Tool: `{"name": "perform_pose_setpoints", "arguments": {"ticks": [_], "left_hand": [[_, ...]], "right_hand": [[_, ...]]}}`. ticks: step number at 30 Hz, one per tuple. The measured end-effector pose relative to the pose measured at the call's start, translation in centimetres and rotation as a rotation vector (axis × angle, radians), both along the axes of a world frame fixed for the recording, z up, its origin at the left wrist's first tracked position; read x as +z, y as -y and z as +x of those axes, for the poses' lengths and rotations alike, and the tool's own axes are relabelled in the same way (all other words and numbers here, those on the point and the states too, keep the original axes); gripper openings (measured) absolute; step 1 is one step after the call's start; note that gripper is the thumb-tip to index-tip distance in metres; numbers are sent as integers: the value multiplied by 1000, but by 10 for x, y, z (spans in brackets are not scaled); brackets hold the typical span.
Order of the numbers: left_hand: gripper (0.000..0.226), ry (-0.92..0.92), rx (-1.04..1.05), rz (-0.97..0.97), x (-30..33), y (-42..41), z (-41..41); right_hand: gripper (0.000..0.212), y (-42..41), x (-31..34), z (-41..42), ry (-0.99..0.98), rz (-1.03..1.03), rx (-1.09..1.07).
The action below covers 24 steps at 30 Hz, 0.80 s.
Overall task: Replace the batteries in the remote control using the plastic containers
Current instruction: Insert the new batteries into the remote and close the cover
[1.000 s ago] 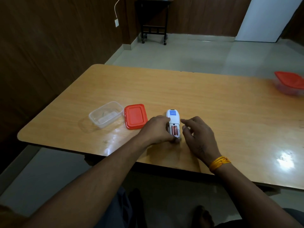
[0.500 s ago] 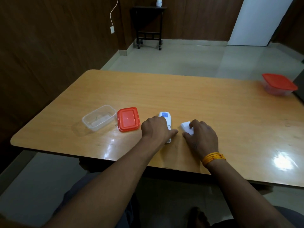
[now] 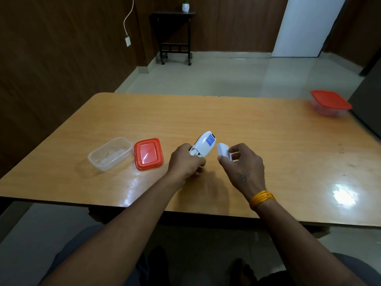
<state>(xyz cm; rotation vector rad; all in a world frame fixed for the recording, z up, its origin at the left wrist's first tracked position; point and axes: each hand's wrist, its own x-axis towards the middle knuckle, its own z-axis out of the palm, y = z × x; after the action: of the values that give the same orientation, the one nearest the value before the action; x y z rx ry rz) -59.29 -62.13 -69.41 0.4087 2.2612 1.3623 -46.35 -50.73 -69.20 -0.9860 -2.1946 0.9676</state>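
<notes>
The wooden table (image 3: pixel 237 124) fills most of the room in front of the seated person, its glossy top catching a bright patch of light near the right front edge. Beyond the table, against the dark panelled wall, stands a small black side table (image 3: pixel 174 36) with a little white pot (image 3: pixel 185 7) on top.

On the table's far right corner sits a closed plastic container with a red lid (image 3: pixel 329 102). Toward the table's left front, an open clear container (image 3: pixel 110 153) rests with its red lid (image 3: pixel 148 153) lying flat just beside it on the right, the two nearly touching.

Both of the person's arms reach over the table's front edge. The left hand (image 3: pixel 185 162) is closed around the lower end of the white remote control (image 3: pixel 204 145), lifted off the table and tilted so its back faces up; a blue label shows near the upper end and the battery bay at the lower end lies open, with something red just visible inside. The right hand (image 3: pixel 243 164), a yellow thread band (image 3: pixel 261 200) on its wrist, pinches the small white battery cover (image 3: pixel 223 151) between thumb and fingers, held just to the right of the remote and apart from it.
</notes>
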Motion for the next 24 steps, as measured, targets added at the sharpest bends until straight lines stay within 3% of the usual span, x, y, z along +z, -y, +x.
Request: {"name": "perform_pose_setpoints", "arguments": {"ticks": [2,7,10,16,19,24], "left_hand": [[35,192,18,146,-3,1,3],[28,372,154,337,-5,-4,9],[54,535,180,428,0,-8,11],[65,585,233,598,11,-9,22],[55,657,223,652,10,-5,25],[72,724,181,717,14,0,22]], "right_hand": [[31,7,8,0,-64,9,6],[34,31,15,-1,-111,70,55],[33,39,11,-3,-103,63,87],[37,49,3,-7,-100,45,165],[34,53,-1,-9,-129,46,184],[32,57,-6,-12,-173,28,194]]}}
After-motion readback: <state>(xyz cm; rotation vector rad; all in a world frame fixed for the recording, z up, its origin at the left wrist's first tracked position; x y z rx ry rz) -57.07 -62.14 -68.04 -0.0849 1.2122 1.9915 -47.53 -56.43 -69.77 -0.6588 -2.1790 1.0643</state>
